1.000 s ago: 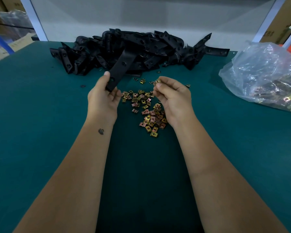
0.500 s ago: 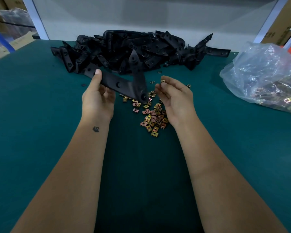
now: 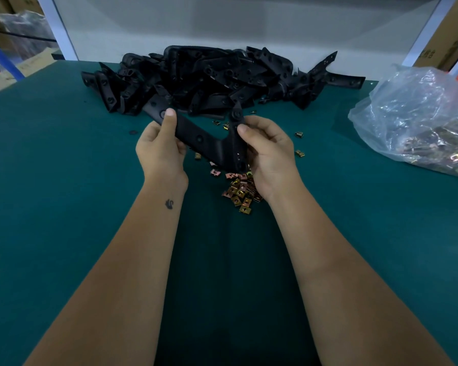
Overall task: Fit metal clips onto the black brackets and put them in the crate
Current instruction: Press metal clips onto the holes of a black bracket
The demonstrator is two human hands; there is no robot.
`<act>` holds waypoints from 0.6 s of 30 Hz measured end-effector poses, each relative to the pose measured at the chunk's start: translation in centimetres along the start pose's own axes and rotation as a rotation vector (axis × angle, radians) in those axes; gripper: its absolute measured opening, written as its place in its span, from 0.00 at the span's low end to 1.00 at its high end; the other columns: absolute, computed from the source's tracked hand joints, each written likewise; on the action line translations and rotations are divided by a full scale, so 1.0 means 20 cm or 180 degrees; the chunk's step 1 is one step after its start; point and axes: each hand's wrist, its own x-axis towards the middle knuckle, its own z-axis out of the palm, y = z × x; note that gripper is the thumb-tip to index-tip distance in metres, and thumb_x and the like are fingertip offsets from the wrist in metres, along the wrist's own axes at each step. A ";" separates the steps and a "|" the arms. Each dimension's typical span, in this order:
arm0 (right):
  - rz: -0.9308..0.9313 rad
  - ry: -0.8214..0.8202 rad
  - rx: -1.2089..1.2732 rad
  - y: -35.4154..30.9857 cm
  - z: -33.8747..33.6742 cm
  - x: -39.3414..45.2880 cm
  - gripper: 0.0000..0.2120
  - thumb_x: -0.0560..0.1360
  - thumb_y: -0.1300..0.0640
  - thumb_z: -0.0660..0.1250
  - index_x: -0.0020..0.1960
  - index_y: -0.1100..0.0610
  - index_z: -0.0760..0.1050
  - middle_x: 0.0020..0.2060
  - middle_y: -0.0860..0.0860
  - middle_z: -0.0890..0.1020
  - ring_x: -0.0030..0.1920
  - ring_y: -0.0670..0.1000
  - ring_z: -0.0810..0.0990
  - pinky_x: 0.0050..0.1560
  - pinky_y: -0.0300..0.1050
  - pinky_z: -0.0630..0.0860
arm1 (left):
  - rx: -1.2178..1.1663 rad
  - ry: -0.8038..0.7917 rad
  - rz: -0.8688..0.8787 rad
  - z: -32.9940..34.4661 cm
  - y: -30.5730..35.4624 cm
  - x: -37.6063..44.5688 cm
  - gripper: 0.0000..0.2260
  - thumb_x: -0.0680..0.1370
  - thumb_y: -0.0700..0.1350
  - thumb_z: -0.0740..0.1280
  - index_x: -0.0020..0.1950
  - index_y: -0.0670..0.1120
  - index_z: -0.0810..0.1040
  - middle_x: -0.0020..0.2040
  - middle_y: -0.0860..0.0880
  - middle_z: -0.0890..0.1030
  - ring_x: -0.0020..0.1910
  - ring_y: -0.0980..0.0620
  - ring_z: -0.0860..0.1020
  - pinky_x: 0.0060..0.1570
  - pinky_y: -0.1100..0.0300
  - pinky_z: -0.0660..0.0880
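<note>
Nearest me the loose clips (image 3: pixel 239 192) sit on the green table (image 3: pixel 64 207), and right above that pile both hands hold one bracket (image 3: pixel 209 140): left hand (image 3: pixel 160 149) curled round its long arm, right hand (image 3: pixel 269 154) pinching the short arm, can't tell if there's a clip in it. I'd keep the left grip steady and slide the clip squarely over a hole. Behind the clips is the bracket heap (image 3: pixel 209 77), no crate in sight
</note>
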 end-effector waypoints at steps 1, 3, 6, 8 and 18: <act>0.0003 0.0062 0.0041 0.00 0.00 0.00 0.08 0.73 0.71 0.70 0.46 0.60 0.80 0.39 0.53 0.84 0.41 0.49 0.83 0.48 0.44 0.82 | -0.0021 -0.0151 -0.0033 0.01 0.00 -0.01 0.18 0.80 0.46 0.69 0.33 0.48 0.67 0.30 0.54 0.71 0.28 0.58 0.70 0.36 0.64 0.73; 0.0058 0.0119 0.0267 0.00 0.01 -0.01 0.08 0.73 0.72 0.69 0.46 0.60 0.79 0.37 0.53 0.84 0.38 0.49 0.83 0.43 0.42 0.82 | -0.0056 -0.0606 -0.0135 0.05 -0.02 -0.04 0.08 0.80 0.44 0.68 0.41 0.49 0.75 0.38 0.53 0.80 0.37 0.56 0.78 0.43 0.57 0.77; 0.0075 0.0154 0.0365 0.01 0.03 -0.01 0.07 0.75 0.70 0.68 0.45 0.60 0.79 0.38 0.53 0.84 0.38 0.49 0.83 0.43 0.42 0.81 | -0.0210 -0.0978 -0.0286 0.13 -0.08 -0.12 0.09 0.78 0.39 0.70 0.54 0.49 0.74 0.48 0.49 0.82 0.44 0.52 0.83 0.47 0.53 0.80; -0.0112 0.0312 -0.0022 0.02 0.04 -0.01 0.06 0.75 0.67 0.69 0.44 0.58 0.80 0.40 0.52 0.84 0.43 0.50 0.82 0.49 0.45 0.81 | -0.0423 -0.0863 -0.0428 0.17 -0.12 -0.17 0.13 0.76 0.37 0.71 0.56 0.48 0.73 0.51 0.46 0.81 0.47 0.49 0.83 0.52 0.49 0.81; -0.0605 0.1237 -0.0768 0.04 0.01 0.01 0.12 0.77 0.58 0.69 0.35 0.57 0.80 0.28 0.45 0.80 0.32 0.43 0.78 0.37 0.38 0.76 | -0.0858 -0.0668 -0.0861 0.22 -0.16 -0.18 0.15 0.74 0.35 0.73 0.56 0.45 0.72 0.47 0.46 0.83 0.43 0.49 0.84 0.52 0.46 0.81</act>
